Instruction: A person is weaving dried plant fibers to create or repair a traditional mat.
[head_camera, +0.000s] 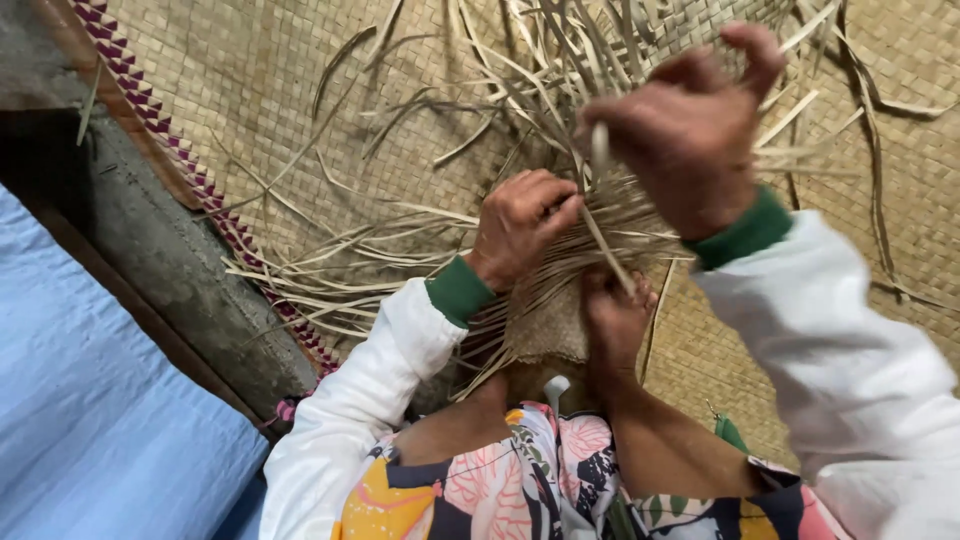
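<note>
While my left hand (520, 222) presses closed on the strip bundle (560, 270), my right hand (690, 130) pinches one strip (605, 215); strip slants down toward my foot (615, 320); woven mat (250, 90) beneath.

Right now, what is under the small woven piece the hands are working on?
A bare foot presses against the woven piece, and the floor mat lies below. Loose straw strips and both hands, left and right, hide the rest.
</note>
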